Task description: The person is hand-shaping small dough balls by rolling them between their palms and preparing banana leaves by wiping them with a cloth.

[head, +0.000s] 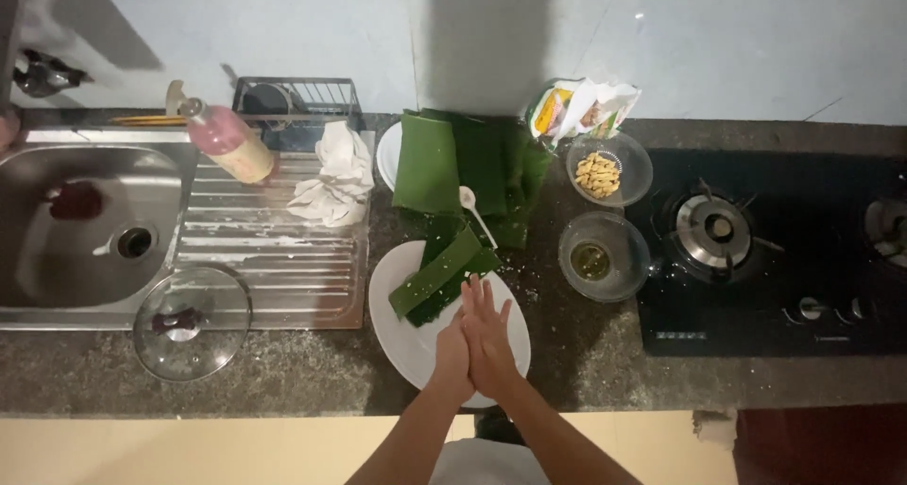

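Empty left hand (453, 348) and right hand (489, 339) press flat over leaf-bearing white plate (397, 339).

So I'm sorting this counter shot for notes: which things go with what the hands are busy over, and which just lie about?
In hand:
left hand and right hand, pressed together
white plate
green leaf strips
folded green leaves

Lying about:
glass lid
sink
pink bottle
white cloth
two glass bowls
gas stove
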